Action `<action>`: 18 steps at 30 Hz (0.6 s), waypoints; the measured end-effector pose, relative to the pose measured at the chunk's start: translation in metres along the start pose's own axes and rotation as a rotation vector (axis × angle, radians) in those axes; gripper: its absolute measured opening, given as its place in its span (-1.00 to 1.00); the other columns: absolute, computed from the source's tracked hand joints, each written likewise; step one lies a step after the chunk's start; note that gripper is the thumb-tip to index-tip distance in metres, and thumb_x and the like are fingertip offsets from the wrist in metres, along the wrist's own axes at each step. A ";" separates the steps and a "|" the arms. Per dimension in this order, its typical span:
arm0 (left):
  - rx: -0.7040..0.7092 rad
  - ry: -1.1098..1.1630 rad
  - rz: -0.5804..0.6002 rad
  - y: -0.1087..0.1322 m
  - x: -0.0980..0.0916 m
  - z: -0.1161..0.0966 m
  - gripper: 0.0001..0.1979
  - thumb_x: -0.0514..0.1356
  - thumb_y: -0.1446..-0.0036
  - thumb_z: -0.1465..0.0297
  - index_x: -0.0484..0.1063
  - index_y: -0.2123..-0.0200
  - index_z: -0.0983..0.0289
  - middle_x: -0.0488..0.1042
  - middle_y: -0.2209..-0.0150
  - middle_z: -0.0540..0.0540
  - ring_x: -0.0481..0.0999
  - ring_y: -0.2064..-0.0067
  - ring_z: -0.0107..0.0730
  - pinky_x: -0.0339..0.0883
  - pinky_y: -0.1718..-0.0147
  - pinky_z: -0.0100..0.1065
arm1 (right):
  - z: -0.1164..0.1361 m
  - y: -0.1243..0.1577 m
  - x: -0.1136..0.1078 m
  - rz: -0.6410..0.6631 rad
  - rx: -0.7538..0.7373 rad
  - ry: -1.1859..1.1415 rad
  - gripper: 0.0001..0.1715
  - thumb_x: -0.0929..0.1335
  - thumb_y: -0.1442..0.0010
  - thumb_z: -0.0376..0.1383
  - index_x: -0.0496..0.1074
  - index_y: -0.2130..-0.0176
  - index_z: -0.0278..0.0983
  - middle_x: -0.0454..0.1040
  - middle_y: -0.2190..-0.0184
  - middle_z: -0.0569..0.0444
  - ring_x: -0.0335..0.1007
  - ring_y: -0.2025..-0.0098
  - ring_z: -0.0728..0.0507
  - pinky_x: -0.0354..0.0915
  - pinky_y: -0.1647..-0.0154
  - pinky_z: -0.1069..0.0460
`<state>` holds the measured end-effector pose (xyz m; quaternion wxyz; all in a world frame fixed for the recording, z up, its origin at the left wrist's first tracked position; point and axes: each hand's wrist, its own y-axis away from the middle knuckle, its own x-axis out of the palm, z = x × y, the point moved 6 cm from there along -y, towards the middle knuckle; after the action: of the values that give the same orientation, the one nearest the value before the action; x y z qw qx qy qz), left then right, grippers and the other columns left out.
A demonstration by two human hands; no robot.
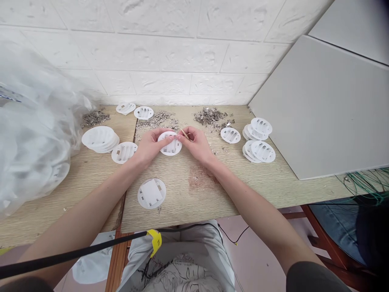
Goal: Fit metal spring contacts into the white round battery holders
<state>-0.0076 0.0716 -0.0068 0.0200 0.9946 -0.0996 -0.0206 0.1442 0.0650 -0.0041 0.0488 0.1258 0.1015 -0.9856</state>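
My left hand point(153, 144) grips a round white plastic battery holder point(170, 148) by its left side, thumb on top. The holder has parallel slots and small metal contacts at their ends. My right hand point(196, 142) is closed at the holder's upper right edge, with a thin tan stick point(185, 134) between its fingers. Its fingertips touch the holder; any small metal piece there is too small to make out. Closer to me, another white holder point(151, 194) lies with its flat square back up. Beside my left wrist rests a slotted holder point(124, 152).
Small metal contacts lie in heaps point(209, 116) along the wall. Stacks of white holders stand at right point(263, 151) and left point(99, 138). A big clear plastic bag point(36, 134) bulges at far left. A grey panel point(328, 105) leans at right. A black cable point(75, 253) crosses below the table edge.
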 end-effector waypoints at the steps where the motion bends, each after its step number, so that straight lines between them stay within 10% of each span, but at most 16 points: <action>1: -0.018 0.036 -0.008 0.000 -0.001 0.001 -0.50 0.44 0.16 0.18 0.55 0.15 0.31 0.61 0.23 0.14 0.56 0.23 -0.27 0.44 0.19 -0.26 | -0.001 0.000 -0.001 -0.009 0.011 -0.004 -0.82 0.36 -0.16 -0.20 0.35 0.38 -0.27 0.36 0.44 0.14 0.20 0.41 -0.01 0.15 0.33 0.04; 18: 0.011 -0.076 -0.043 -0.001 -0.002 0.001 -0.70 0.38 0.12 0.22 0.55 0.32 0.26 0.56 0.37 0.07 0.51 0.34 -0.29 0.39 0.32 -0.28 | 0.009 0.001 -0.004 -0.003 -0.035 0.194 -0.81 0.34 -0.17 -0.23 0.36 0.43 -0.26 0.33 0.51 0.14 0.13 0.44 -0.03 0.08 0.38 0.03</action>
<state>-0.0093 0.0733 -0.0079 0.0101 0.9951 -0.0788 -0.0583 0.1459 0.0623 0.0053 0.0393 0.2195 0.1233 -0.9670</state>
